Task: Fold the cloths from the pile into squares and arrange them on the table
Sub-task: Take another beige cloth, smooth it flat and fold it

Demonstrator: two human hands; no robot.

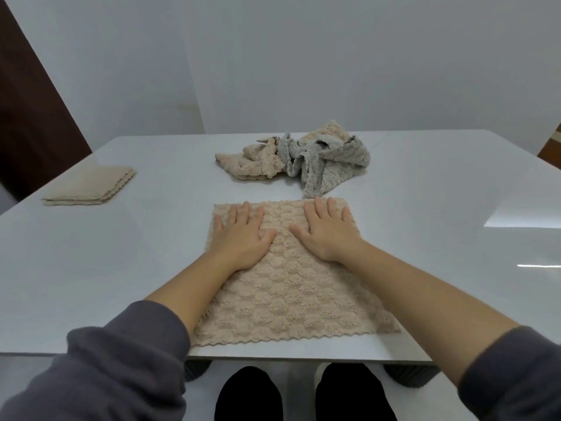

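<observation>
My left hand and my right hand both lay flat, palms down, on the far half of the fluffy beige square cloth with the bumpy weave. My fingers were straight and slightly spread, gripping nothing, only pressing the fabric against the glossy white table. The thumbs pointed toward each other with a strip of cloth between them. That cloth lay unfolded right in front of me, its scalloped near edge just short of the table's near edge.

Beyond it, toward the table's far side, sat the crumpled pile of beige and grey cloths, one grey tail reaching down almost to the spread cloth's far edge. Well off to my left lay a folded beige cloth in a neat layered square. My dark grey sleeves were pushed up, leaving both forearms bare.
</observation>
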